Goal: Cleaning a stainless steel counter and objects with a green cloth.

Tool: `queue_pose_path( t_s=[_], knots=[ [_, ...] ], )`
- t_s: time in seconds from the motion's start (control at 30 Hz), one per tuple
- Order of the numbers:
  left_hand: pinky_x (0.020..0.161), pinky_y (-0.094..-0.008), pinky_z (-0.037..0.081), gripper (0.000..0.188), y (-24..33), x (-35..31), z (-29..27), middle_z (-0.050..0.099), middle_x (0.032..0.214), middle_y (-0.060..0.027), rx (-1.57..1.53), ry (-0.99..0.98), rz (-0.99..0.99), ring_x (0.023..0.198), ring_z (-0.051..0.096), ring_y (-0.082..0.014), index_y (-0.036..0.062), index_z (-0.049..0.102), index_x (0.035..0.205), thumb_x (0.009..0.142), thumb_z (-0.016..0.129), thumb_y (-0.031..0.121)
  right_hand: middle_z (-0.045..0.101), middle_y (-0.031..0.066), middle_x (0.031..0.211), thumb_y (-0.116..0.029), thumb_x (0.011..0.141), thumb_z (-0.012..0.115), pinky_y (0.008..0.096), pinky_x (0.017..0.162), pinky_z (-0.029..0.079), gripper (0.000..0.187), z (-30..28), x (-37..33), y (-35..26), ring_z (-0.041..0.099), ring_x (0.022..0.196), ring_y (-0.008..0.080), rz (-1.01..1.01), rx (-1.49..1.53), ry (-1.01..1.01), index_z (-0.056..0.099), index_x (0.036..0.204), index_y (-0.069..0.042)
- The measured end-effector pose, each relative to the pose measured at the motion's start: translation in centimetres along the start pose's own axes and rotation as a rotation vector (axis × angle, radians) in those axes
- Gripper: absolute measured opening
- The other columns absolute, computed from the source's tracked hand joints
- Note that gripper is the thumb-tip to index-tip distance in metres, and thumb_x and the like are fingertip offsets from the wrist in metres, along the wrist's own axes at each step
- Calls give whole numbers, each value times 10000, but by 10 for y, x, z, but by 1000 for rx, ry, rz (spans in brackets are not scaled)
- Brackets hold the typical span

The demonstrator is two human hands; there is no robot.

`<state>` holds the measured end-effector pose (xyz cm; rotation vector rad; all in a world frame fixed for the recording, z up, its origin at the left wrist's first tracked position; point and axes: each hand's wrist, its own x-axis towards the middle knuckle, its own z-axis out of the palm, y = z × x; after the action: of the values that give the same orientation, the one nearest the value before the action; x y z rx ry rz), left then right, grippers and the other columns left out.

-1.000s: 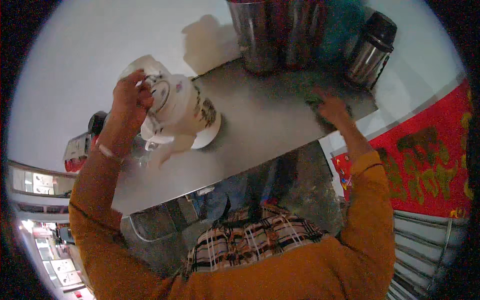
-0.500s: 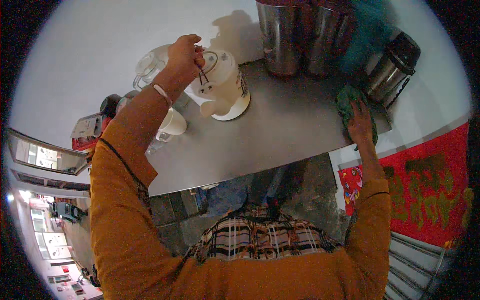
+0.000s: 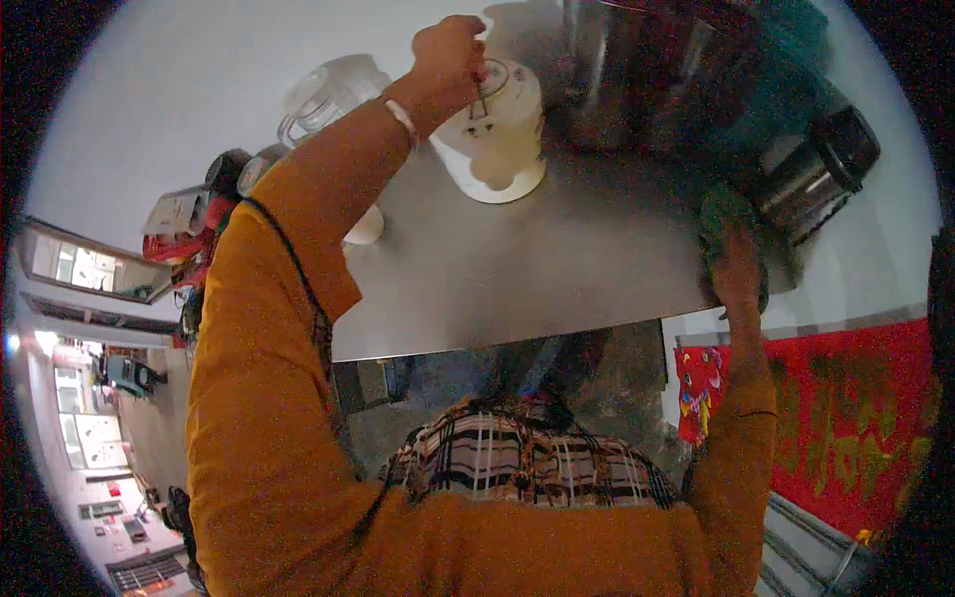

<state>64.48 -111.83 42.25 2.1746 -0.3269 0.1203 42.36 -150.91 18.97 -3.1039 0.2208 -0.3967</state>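
Observation:
My left hand [image 3: 450, 62], raised over the back of the metal-topped table [image 3: 487, 274], is closed round the thin wire handle of a white kettle [image 3: 512, 169]. The kettle has a short wide spout toward me and dark markings on its side; whether its base touches the tabletop is hard to tell. At the table's right end my right hand [image 3: 737, 267] presses on a crumpled dark green cloth [image 3: 718, 211], beside a steel flask with a black top [image 3: 808, 184]. The fingers are blurred over the cloth. Behind my left forearm, a white cup [image 3: 367, 227] is partly hidden.
A clear glass jug [image 3: 316, 111] stands at the back left, with a red box [image 3: 171, 244] and dark containers farther left. Large steel canisters [image 3: 637, 85] rise behind the table against the wall. A red printed sheet [image 3: 846, 423] hangs at the right.
My view has shifted and turned slightly. The kettle, held by my left hand, has moved a little right, away from the cup. My right hand stays on the cloth by the flask.

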Motion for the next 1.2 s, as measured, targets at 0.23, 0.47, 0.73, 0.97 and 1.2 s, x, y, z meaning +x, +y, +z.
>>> queue_pose_path(
  t_s=[0.23,0.47,0.73,0.97,1.2],
  knots=[
    [403,-289,342,95,-3,15,11,409,578,-70,-985,42,-464,439,379,-173,7,540,770,799,564,94,352,166,1369,-67,784,473,420,1037,314,595,-31,1,-21,342,1250,361,-49,120,18,333,1358,-137],
    [503,-328,437,213,-19,-21,-26,556,704,-138,-404,79,-5,588,544,-225,-30,536,945,797,568,120,318,210,1375,-45,727,471,443,1021,332,652,4,4,-1,327,1251,390,28,87,-21,341,1358,-145],
    [794,-375,477,407,-33,-197,-71,593,1094,-114,-863,-49,-49,979,597,-266,-1,502,1167,850,553,249,295,195,1391,-84,677,557,480,1043,275,621,-35,-42,-202,308,1243,441,-471,183,-48,442,1287,-117],
    [811,-382,495,318,-84,-276,-90,574,944,-86,-1627,-64,-195,921,590,-245,21,509,1050,858,522,274,341,180,1352,-85,680,549,489,1012,318,586,-55,-35,-347,337,1215,438,-792,411,-202,473,1258,-147],
    [821,-412,502,172,-98,-309,-121,499,766,-31,-1891,194,-140,694,523,-169,63,512,841,863,515,233,459,195,1236,-128,712,630,441,951,381,527,-117,-21,-408,456,1138,356,-778,431,-59,494,1221,-99]
  ],
)
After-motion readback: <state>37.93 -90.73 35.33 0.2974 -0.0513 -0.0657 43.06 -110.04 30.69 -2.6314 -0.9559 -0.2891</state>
